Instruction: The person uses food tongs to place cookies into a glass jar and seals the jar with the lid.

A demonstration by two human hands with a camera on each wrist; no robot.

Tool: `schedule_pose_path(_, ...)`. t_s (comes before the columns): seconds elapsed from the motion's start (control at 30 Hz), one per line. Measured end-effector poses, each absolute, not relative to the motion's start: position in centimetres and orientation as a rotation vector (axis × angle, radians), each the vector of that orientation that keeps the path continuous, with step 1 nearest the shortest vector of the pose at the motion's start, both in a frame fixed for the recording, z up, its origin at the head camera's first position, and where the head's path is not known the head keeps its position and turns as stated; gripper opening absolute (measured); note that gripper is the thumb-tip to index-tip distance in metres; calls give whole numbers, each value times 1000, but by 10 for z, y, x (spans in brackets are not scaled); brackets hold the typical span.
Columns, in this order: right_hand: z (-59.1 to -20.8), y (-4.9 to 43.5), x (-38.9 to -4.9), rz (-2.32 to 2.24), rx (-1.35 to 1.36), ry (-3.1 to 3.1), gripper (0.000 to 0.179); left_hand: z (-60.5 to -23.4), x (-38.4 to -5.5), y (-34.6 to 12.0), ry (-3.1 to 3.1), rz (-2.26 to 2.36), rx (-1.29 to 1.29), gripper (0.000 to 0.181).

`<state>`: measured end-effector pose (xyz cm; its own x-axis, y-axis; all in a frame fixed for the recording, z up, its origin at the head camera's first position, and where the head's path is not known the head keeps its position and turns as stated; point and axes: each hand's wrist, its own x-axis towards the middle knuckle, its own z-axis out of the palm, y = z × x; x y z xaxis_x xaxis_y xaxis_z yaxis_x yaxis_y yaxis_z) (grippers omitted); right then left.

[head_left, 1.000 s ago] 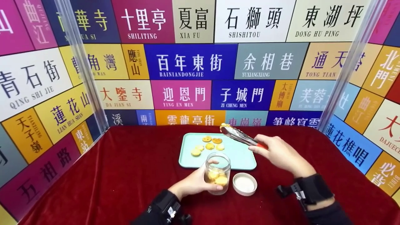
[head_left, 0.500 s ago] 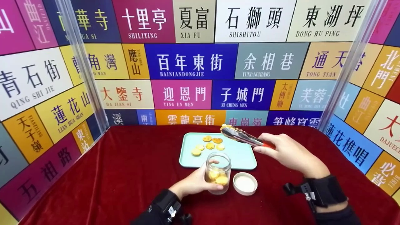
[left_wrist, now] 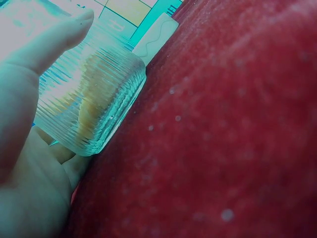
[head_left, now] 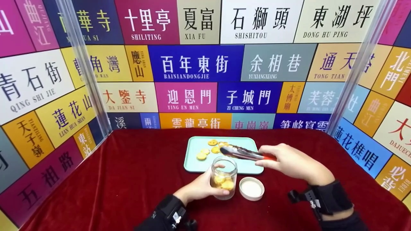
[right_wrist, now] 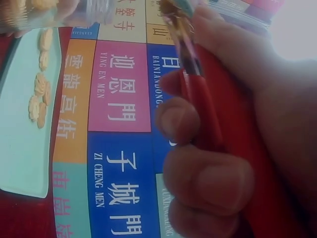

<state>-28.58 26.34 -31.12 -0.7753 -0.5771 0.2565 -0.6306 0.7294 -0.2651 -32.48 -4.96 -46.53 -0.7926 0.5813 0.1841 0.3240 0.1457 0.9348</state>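
Observation:
My left hand [head_left: 202, 189] grips a clear glass jar [head_left: 233, 173] that stands upright and uncapped, with several yellow cookies [head_left: 227, 185] inside. The jar's ribbed side [left_wrist: 116, 84] shows in the left wrist view, thumb across it. My right hand [head_left: 285, 162] holds metal tongs [head_left: 242, 153] by their red handles [right_wrist: 203, 104]. Their tips are just behind the jar's mouth, overlapping the cookies on a mint-green tray [head_left: 191, 166] in the head view. I cannot tell whether a cookie is between the tips.
Several cookies [head_left: 201, 156] lie on the tray's left and back part. A round white lid [head_left: 252, 189] sits right of the jar on the red cloth [head_left: 135, 179]. Walls of coloured sign panels [head_left: 199, 62] enclose the table's back and sides.
The tongs, which had a cookie at their tips beyond the tray's back edge, have come down and nearer, towards the jar's mouth. The left hand and jar have stayed put.

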Motion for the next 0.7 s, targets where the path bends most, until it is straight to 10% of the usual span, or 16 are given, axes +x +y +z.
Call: schedule_pose_path(0.7, -315, 258, -285, 485, 1057, -2820, 25, -467, -327, -51, 2222, 1676, 882, 80)
